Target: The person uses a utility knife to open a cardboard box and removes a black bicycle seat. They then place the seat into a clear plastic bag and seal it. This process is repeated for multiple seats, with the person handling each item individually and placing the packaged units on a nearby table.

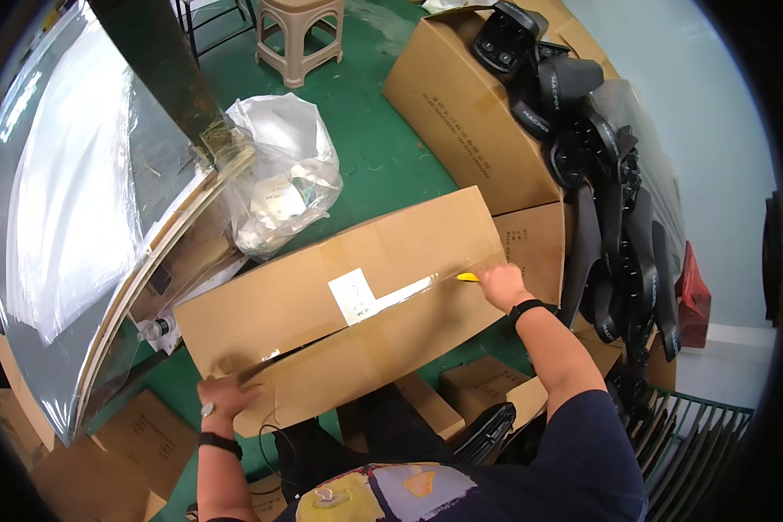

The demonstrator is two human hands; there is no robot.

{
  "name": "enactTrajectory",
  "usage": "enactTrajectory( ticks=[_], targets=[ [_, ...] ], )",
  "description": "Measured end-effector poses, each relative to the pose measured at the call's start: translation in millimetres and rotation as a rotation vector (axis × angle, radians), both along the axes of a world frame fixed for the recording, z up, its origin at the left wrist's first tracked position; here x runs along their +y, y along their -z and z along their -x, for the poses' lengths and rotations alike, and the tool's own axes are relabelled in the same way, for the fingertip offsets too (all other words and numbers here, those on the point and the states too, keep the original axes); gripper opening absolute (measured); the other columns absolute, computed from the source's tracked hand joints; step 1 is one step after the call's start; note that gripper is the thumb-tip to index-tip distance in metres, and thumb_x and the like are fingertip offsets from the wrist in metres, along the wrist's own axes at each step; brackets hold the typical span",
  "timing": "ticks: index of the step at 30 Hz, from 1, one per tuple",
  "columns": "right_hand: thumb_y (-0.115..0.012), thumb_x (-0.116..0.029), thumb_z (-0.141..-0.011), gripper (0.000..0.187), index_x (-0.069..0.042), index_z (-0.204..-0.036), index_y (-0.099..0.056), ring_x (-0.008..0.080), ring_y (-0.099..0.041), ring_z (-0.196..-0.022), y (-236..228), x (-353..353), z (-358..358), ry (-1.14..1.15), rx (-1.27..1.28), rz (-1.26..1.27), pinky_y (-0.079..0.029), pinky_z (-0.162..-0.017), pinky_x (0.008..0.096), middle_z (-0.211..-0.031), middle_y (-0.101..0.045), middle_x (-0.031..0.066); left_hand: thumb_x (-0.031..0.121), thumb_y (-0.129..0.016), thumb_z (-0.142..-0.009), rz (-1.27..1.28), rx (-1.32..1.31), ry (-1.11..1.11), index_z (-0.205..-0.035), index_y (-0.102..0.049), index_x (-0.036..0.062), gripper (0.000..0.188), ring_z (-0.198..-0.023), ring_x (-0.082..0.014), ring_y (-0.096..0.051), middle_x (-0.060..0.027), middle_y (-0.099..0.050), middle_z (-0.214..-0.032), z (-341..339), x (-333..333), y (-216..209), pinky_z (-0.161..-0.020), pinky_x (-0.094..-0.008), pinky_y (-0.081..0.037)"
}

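While a long cardboard box (348, 304) lies slantwise across the middle of the view, above a green floor (383, 157), its two top flaps meet along a taped seam with a white label (353, 294) stuck over it. Behind it stands a larger open carton (470, 113) filled with black moulded parts (574, 113), and to the left lies a clear plastic bag (283, 170). At the box's near left corner, the left hand (224, 396) rests with fingers spread flat on the cardboard. At the far right end of the seam, the right hand (503, 283) has its fingers curled around a yellow cutter (467, 277), whose tip touches the tape just ahead of the fingertips.
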State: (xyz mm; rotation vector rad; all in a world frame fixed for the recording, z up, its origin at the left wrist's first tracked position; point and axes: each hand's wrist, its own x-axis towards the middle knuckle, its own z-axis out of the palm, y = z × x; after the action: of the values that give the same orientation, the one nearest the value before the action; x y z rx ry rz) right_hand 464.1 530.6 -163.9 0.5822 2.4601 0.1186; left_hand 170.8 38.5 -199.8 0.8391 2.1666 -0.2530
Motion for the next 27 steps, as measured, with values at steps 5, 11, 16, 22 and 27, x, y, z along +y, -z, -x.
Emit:
enactTrajectory(
  ticks=[5, 11, 16, 22, 27],
  targets=[
    [-0.055, -0.015, -0.084, 0.03, -0.018, -0.113, -0.063, 0.0269, -0.064, -0.078, -4, -49, 18, -0.047, 0.306, 0.202, -0.052, -0.063, 0.0385, -0.085, -0.063, 0.0077, 0.058, -0.069, -0.065, -0.282, -0.19, -0.092, -0.103, -0.067, 0.0073, 0.063, -0.092, -0.0325, -0.065, -0.0161, -0.069, -0.096, -40, 57, 51, -0.082, -0.0425, -0.05],
    [-0.052, -0.015, -0.084, 0.029, -0.015, -0.111, -0.063, 0.027, -0.065, -0.08, 6, -102, 64, -0.2, 0.385, 0.423, -0.052, -0.065, 0.0384, -0.084, -0.062, 0.0086, 0.037, -0.074, -0.069, -0.314, -0.135, -0.149, -0.1, -0.064, 0.0087, 0.043, -0.09, -0.0318, -0.064, -0.0135, -0.068, -0.094, -83, 94, 26, -0.078, -0.0438, -0.051],
    [-0.053, -0.015, -0.083, 0.024, -0.012, -0.104, -0.064, 0.0269, -0.065, -0.082, 20, -118, 76, -0.339, 0.344, 0.417, -0.052, -0.069, 0.0391, -0.082, -0.061, 0.0091, 0.026, -0.074, -0.07, -0.35, -0.07, -0.08, -0.089, -0.06, 0.0079, 0.03, -0.086, -0.0332, -0.062, -0.012, -0.065, -0.087, -95, 96, 7, -0.074, -0.046, -0.05],
    [-0.054, -0.014, -0.083, 0.021, -0.012, -0.102, -0.062, 0.0257, -0.065, -0.082, 14, -41, 23, -0.164, 0.131, 0.157, -0.051, -0.068, 0.0389, -0.088, -0.063, 0.0087, 0.024, -0.074, -0.07, -0.382, -0.069, -0.078, -0.084, -0.056, 0.0081, 0.028, -0.086, -0.0338, -0.061, -0.0118, -0.064, -0.085, -96, 95, -3, -0.074, -0.0461, -0.049],
    [-0.053, -0.012, -0.084, 0.023, -0.014, -0.105, -0.062, 0.0246, -0.064, -0.086, -7, 33, -28, -0.076, -0.015, -0.091, -0.05, -0.068, 0.039, -0.087, -0.064, 0.0076, 0.024, -0.074, -0.07, -0.351, -0.063, -0.042, -0.085, -0.055, 0.0078, 0.029, -0.086, -0.0338, -0.061, -0.0122, -0.063, -0.084, -99, 93, -1, -0.072, -0.0457, -0.05]
  ],
)
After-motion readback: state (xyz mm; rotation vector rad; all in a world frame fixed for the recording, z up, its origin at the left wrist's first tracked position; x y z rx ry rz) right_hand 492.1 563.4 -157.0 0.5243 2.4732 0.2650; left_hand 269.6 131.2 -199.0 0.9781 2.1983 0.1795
